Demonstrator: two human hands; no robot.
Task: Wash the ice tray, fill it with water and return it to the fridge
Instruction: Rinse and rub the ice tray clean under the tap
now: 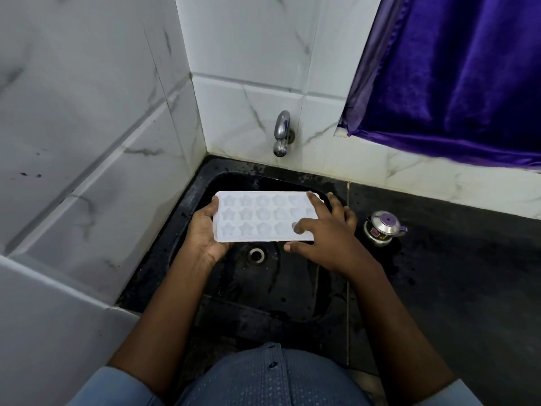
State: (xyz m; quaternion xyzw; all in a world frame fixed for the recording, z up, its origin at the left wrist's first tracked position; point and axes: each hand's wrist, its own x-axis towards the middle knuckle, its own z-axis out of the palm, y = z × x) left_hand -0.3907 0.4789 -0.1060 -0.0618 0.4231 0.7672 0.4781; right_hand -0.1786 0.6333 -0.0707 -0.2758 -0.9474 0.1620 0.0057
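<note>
A white ice tray (257, 216) with star-shaped and round cells is held level over the black sink (190, 206). My left hand (205, 232) grips its left end, thumb on top and fingers beneath. My right hand (325, 232) lies spread over the tray's right end, with one fingertip pressed into a cell in the near row and the thumb off the near edge. The chrome tap (282, 133) juts from the tiled wall behind the sink, and no water runs from it. The drain (256, 254) shows below the tray.
A small steel container with a purple-topped lid (382, 228) stands on the dark wet counter (453, 273) right of the sink. A purple curtain (456, 74) hangs at the upper right. White marble-look tiled walls (102, 142) close in on the left and behind.
</note>
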